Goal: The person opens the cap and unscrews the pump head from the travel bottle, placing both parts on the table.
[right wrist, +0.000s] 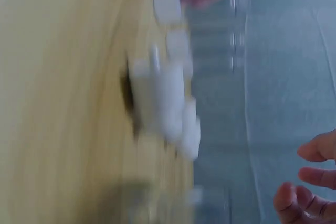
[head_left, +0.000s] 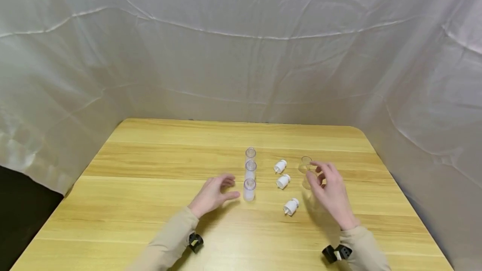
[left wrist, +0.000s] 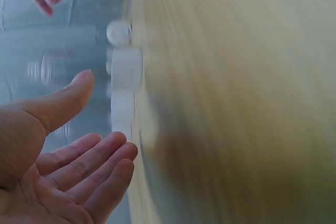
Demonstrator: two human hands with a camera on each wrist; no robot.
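Three small clear bottles (head_left: 249, 190) with white lower parts stand upright in a row on the table. Just left of the nearest one is my left hand (head_left: 211, 195), its thumb and fingers spread apart and holding nothing; the left wrist view shows its palm and extended fingers. To the right of the bottles lie three white pump-like bottle tops (head_left: 291, 207), tipped on their sides. My right hand (head_left: 331, 193) hovers beside several clear caps (head_left: 304, 168), fingers loosely bent, with a gap between thumb and fingertips. The caps are faint and partly hidden by that hand.
The wooden table (head_left: 124, 162) has rounded far corners. Pale fabric sheets (head_left: 226, 62) hang behind it and at both sides. Each wrist carries a small black camera (head_left: 195, 242).
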